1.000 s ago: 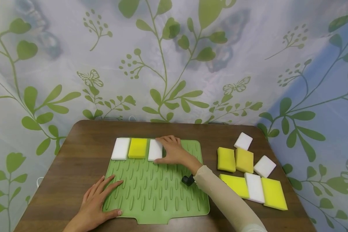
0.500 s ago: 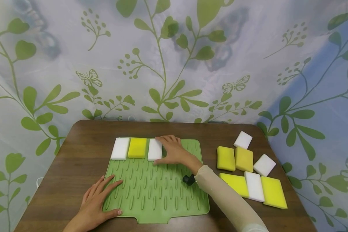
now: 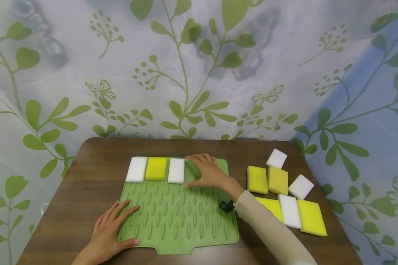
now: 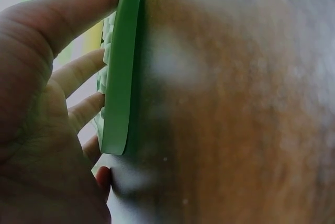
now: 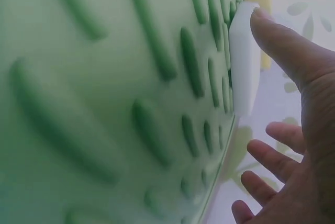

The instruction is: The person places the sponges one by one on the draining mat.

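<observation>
A green ridged mat lies on the brown table. Along its far edge sit a white sponge, a yellow sponge and another white sponge, side by side with a wider gap before the last. My right hand hovers just right of that last white sponge, thumb and fingers spread, holding nothing. In the right wrist view this white sponge stands beyond the thumb. My left hand rests with spread fingers on the mat's near left corner; the left wrist view has its thumb at the mat's edge.
On the table's right side lie several loose sponges, among them a yellow one, a duller yellow one, a white one and a bright yellow one. A floral curtain hangs behind the table.
My right hand has let go of the third sponge and moved a little to the right, away from it. The left hand stays where it was.
</observation>
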A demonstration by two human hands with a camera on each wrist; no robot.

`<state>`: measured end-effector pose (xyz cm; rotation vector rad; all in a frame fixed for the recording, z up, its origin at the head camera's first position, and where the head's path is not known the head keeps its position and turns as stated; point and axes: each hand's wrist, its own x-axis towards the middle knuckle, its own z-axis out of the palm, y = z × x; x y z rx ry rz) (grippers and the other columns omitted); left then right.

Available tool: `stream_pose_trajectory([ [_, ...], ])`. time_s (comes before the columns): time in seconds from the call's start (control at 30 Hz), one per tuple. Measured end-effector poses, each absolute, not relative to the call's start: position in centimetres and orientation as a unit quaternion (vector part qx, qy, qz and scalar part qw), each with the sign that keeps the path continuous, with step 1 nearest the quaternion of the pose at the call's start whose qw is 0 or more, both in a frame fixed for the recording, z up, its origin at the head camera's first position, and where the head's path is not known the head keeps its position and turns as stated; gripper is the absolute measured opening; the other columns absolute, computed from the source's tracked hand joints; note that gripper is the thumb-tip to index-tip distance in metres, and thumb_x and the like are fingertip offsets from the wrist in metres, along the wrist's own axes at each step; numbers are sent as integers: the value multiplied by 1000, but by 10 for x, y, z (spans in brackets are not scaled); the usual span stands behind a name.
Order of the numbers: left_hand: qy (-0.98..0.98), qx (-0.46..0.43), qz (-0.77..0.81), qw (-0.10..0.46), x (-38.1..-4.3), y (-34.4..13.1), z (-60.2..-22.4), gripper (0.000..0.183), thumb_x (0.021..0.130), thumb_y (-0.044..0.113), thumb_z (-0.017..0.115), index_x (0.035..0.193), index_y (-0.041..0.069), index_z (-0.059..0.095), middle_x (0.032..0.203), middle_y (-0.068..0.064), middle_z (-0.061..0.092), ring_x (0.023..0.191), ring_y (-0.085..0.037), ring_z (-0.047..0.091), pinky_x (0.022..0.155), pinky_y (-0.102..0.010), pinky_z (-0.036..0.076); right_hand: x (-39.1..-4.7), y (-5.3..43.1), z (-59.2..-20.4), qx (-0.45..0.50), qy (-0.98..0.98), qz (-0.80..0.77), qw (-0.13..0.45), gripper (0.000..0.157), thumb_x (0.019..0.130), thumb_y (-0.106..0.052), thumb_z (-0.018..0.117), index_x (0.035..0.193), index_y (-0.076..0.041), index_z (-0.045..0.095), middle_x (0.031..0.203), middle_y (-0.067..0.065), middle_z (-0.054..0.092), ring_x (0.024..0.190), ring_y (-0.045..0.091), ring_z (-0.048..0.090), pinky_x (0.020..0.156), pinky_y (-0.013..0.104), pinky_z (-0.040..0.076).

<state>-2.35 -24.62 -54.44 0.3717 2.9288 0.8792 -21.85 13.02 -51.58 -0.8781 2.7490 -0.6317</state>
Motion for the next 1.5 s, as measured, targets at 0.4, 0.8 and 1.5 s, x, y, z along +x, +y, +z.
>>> stream_pose_trajectory([
  [0.4,953,115,278,38,-24,-251,-546,95,75,63,91,158,41,51,172,-7,38,156,-53,29,105,-78,27,-211,185,-511,-258,937,-218,83,106,83,-61,89,168,-24,39,173,8,39,161,38,28,124,70,22],
  [0.8,954,119,273,33,-26,-252,-549,94,76,63,91,158,42,50,172,-7,39,155,-53,31,104,-78,28,-187,258,-510,-203,955,-211,53,102,82,-56,91,166,-22,44,169,12,44,157,43,31,117,75,23],
  [1.5,954,121,272,34,-29,-248,-550,95,75,64,92,158,43,50,172,-5,39,156,-50,30,105,-78,27,-150,351,-509,-120,968,-217,38,106,81,-57,92,165,-18,41,170,19,40,158,53,21,112,85,15],
])
